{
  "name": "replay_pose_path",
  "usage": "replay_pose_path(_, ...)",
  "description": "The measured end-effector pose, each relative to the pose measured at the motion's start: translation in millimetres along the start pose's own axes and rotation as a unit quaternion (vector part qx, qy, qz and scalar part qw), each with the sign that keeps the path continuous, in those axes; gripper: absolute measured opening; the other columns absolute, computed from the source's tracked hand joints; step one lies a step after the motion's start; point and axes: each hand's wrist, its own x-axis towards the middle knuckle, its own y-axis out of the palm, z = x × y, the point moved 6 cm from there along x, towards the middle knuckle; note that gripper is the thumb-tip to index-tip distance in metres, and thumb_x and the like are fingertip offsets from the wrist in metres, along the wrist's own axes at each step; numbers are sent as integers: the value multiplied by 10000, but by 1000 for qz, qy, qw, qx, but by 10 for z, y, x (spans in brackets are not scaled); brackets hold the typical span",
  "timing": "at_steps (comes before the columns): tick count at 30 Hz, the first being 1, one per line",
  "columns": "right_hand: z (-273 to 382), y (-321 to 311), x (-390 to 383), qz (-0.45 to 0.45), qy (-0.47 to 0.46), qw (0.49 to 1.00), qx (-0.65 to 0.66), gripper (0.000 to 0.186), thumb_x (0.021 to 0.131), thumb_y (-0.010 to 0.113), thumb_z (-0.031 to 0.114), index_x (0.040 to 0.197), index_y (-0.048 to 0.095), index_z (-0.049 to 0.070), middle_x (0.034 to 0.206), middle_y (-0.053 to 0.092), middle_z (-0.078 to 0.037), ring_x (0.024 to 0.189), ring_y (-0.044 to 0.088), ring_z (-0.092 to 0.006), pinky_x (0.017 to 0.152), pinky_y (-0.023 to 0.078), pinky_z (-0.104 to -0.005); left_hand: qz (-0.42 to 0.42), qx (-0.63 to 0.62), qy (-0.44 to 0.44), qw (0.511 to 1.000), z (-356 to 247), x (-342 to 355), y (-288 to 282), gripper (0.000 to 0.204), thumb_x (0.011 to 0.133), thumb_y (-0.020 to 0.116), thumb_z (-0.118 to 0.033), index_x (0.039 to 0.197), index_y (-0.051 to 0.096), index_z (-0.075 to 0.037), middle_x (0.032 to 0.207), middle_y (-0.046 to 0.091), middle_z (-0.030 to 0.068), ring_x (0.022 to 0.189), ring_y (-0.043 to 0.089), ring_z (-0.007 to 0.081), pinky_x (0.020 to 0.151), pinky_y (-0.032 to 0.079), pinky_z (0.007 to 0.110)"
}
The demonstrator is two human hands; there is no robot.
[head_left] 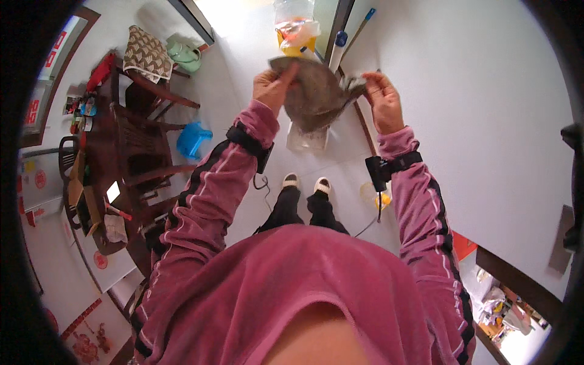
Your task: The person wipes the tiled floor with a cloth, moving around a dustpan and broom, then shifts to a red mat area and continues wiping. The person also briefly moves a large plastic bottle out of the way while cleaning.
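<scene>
A grey-brown cloth point(313, 100), wrinkled like a rag, hangs spread in the air in front of me. My left hand point(272, 89) is closed on its upper left edge, the thumb lying over the fabric. At the opposite side my right hand point(384, 102) pinches a bunched corner between thumb and fingertips. Between the two hands the cloth sags, and its lower edge hangs over a clear plastic container point(307, 140) on the floor. Both of my arms are stretched forward.
Dark wooden chairs point(146, 140) and a table stand at the left, with a blue plastic stool point(194, 140) beside them. A green jug point(184, 55) is farther back. A yellow bin point(296, 41) stands ahead near the doorway. A white wall point(474, 121) runs along the right.
</scene>
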Motion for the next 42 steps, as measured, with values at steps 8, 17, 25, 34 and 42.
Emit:
replay_pose_path(8, -99, 16, 46, 70, 34, 987, -142, 188, 956, 519, 48, 1103, 635, 35, 988, 625, 0, 895, 542, -91, 837, 449, -235, 211, 302, -48, 928, 427, 200, -197, 223, 911, 669, -154, 1095, 693, -31, 1017, 697, 27, 902, 638, 134, 832, 526, 320)
replay_pose_path(17, 159, -113, -179, -30, -53, 998, 17, 184, 990, 521, 78, 1123, 638, 27, 1018, 632, -13, 943, 564, -85, 890, 458, -241, 142, 274, -65, 949, 515, 158, 87, 264, 866, 723, -196, 1054, 715, -11, 959, 709, 41, 862, 622, 115, 778, 521, 283)
replay_pose_path(25, 397, 34, -341, 27, -60, 997, -26, 222, 954, 464, 16, 1098, 631, -11, 992, 620, 6, 881, 513, -55, 837, 419, -197, 76, 366, 4, 927, 352, 203, 106, 384, 858, 710, -352, 1045, 718, -17, 880, 723, 69, 787, 659, 137, 761, 525, 268)
replay_pose_path(34, 496, 345, -492, 118, -2, 988, -101, 549, 835, 669, 81, 1355, 493, 67, 970, 608, -9, 830, 530, -80, 793, 454, -228, 69, 173, 6, 983, 186, -534, 665, 240, 960, 617, -209, 1067, 694, -8, 899, 663, -19, 794, 554, 56, 720, 502, 245)
replay_pose_path(42, 441, 383, -586, 144, 41, 988, -45, 305, 881, 616, 8, 1181, 563, 32, 1021, 633, -10, 912, 590, -86, 806, 499, -239, 158, 271, 287, 905, -160, -1225, 812, 503, 803, 744, -123, 1276, 592, -50, 1106, 581, 139, 1062, 556, 283, 914, 468, 361)
